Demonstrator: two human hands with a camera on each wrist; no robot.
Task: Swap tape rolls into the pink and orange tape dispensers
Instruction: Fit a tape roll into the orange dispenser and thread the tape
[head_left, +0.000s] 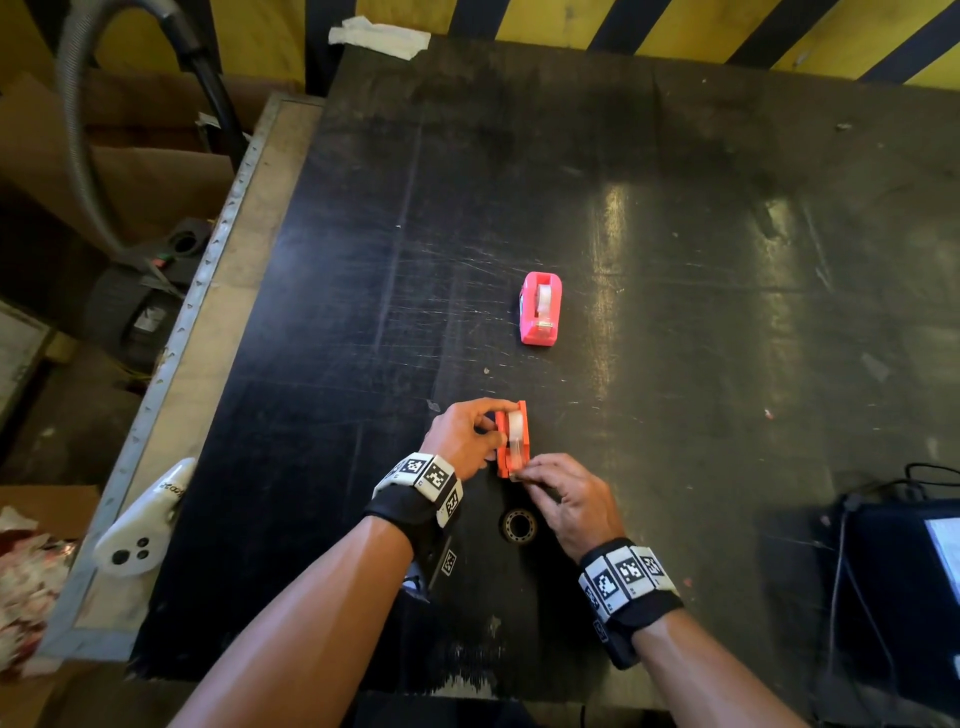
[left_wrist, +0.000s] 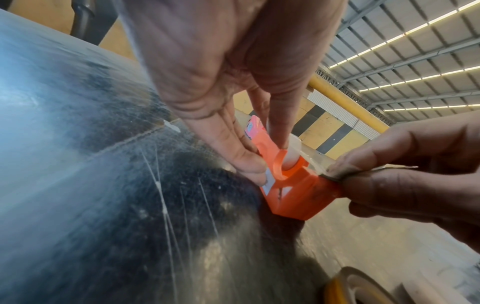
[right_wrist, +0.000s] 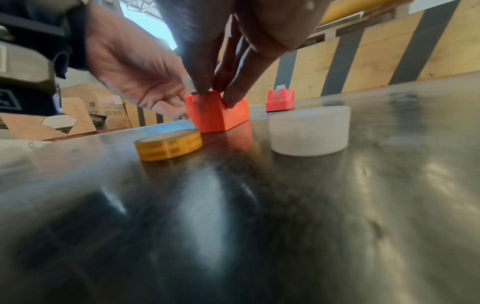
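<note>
My left hand (head_left: 464, 435) grips the orange dispenser (head_left: 511, 440); right hand (head_left: 565, 498) pinches its tape end (left_wrist: 320, 167) at the cutter. Risk: tape tears crooked.

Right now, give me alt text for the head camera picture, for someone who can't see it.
Two hands work on an orange tape dispenser on a scratched black table: the left hand grips its side while the right hand pinches the tape end at its front. A pink tape dispenser with a roll in it stands farther back, untouched.
</note>
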